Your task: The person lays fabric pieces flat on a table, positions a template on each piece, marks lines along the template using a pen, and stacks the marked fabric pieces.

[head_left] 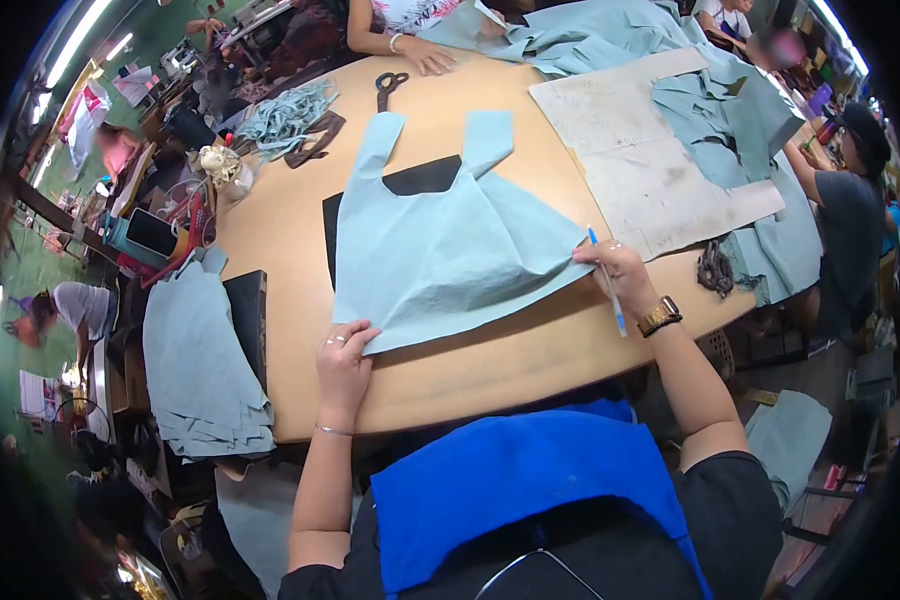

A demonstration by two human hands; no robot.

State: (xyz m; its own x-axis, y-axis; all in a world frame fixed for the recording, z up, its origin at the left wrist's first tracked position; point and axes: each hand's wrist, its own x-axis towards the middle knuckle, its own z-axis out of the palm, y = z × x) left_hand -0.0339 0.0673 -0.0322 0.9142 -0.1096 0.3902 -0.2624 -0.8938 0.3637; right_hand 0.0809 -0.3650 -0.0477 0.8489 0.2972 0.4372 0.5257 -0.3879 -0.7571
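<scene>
A light blue-green cut fabric piece [440, 240] with two strap-like ends and a curved neckline lies spread before me, its lower part creased. My left hand [345, 360] pinches its lower left corner near the table's front edge. At the lower right corner, my right hand [618, 272] grips the cloth and also holds a blue-and-clear ballpoint pen [610, 290], tip end unclear. Under the fabric, a black sheet [425, 178] shows through the neckline and along the left side. Dark-handled scissors [387, 90] rest just beyond the left strap.
A large pale pattern board [630, 140] with fabric scraps on it covers the table's [450, 385] right side. Fabric strips [288, 118] lie at the back left, a fabric stack [200, 360] at the left edge. Across the table rests another person's hand [425, 55]; dark scissors [714, 268] lie right.
</scene>
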